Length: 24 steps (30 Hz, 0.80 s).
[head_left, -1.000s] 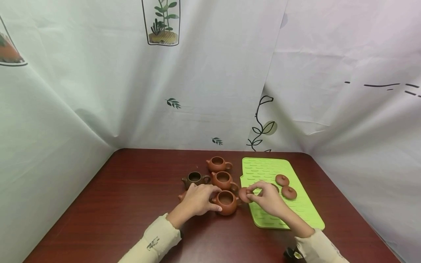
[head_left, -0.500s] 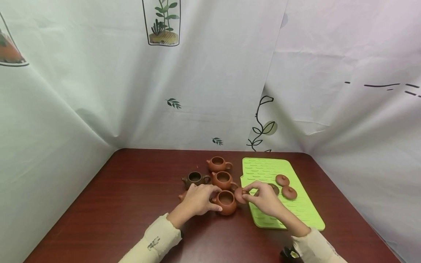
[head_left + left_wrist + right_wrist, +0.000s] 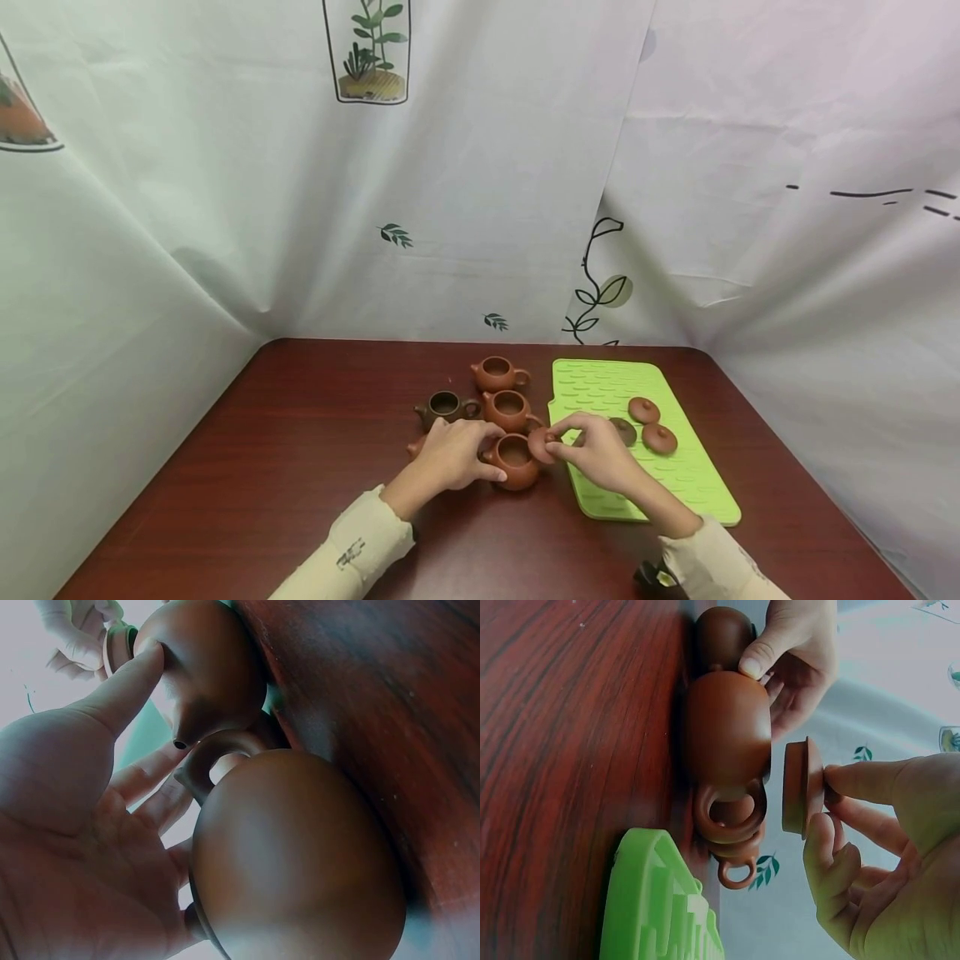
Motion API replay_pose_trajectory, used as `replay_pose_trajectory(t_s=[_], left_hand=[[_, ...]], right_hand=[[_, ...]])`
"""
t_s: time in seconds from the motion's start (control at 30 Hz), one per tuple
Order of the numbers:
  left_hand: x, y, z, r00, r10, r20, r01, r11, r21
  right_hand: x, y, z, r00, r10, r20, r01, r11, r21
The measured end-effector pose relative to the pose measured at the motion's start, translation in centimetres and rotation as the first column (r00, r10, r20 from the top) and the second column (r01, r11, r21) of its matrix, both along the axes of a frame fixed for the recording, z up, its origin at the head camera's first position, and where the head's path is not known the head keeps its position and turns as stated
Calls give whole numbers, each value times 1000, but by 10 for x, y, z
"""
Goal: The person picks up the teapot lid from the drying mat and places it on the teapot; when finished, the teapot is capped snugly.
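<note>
My left hand (image 3: 453,457) holds the nearest open reddish-brown clay teapot (image 3: 517,477) at its spout side, thumb at the rim. My right hand (image 3: 600,454) pinches a matching teapot lid (image 3: 538,447) by its knob. The lid is tilted beside the teapot's opening; the right wrist view shows it apart from the rim. Beneath my left hand sits another brown teapot (image 3: 292,862), mostly hidden in the head view. Behind stand two open reddish teapots, a middle one (image 3: 507,414) and a far one (image 3: 496,377), and a dark open teapot (image 3: 444,407).
A green ridged mat (image 3: 600,383) lies at the right of the dark red table (image 3: 315,433). On it rest two reddish lids, the farther lid (image 3: 643,410) and the nearer lid (image 3: 660,439), plus a dark lid (image 3: 624,431). A printed cloth (image 3: 480,167) hangs around the table.
My right hand has moved left with the lid, from the mat's edge to the near teapot's rim. More of the dark lid shows. My left hand has stayed in place.
</note>
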State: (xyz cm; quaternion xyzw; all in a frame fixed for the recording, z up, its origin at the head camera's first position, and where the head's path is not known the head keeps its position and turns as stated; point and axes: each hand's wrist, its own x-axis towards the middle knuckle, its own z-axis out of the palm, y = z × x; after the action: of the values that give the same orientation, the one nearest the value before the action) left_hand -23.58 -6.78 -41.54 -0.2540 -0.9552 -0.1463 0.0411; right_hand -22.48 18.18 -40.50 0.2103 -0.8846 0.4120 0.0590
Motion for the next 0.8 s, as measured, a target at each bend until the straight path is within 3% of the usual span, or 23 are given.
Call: replay_pose_trajectory(t_s=[0.8], left_hand=[[-1,0,-1,1000,2,7,-2,1000,-11]], right_hand=[[-4,-23,-1,998,63,-31,-63,998,-16]])
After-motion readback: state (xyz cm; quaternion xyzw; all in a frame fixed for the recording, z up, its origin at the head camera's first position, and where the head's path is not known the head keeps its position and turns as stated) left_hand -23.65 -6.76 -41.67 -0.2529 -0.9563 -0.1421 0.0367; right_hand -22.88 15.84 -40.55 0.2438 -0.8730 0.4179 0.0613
